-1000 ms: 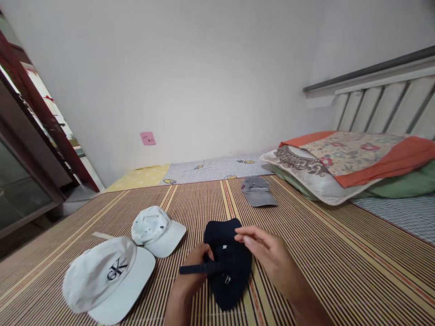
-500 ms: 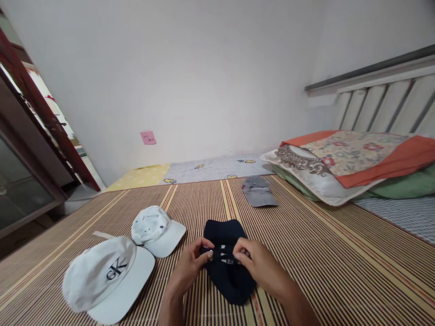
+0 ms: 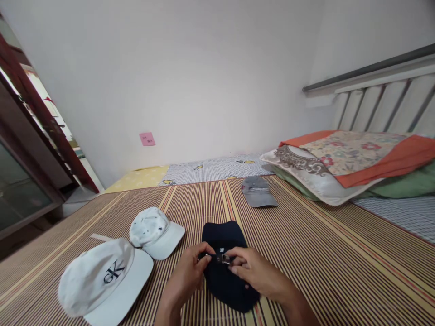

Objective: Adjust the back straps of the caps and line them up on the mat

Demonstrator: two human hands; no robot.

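Observation:
A dark navy cap (image 3: 229, 290) lies on the striped mat in front of me, its back strap and a small metal buckle (image 3: 225, 259) facing up. My left hand (image 3: 188, 269) pinches the strap at the left side of the cap, thumb and forefinger closed. On the other side, my right hand (image 3: 254, 269) has its fingertips closed at the buckle end of the strap. A small white label shows inside the cap, just beyond the strap. The fingers partly cover the strap's ends.
Two white caps, a smaller one (image 3: 152, 231) and one with CK lettering (image 3: 105, 280), rest on the left of the mat (image 3: 312, 253). Farther back sits a grey cap (image 3: 258, 192). Pillows (image 3: 356, 158) are piled at the right, beside a headboard (image 3: 384, 104).
My right hand has shifted left, bringing the buckle nearer to my left fingers. The strap parts now meet near the middle, and the cap has turned slightly.

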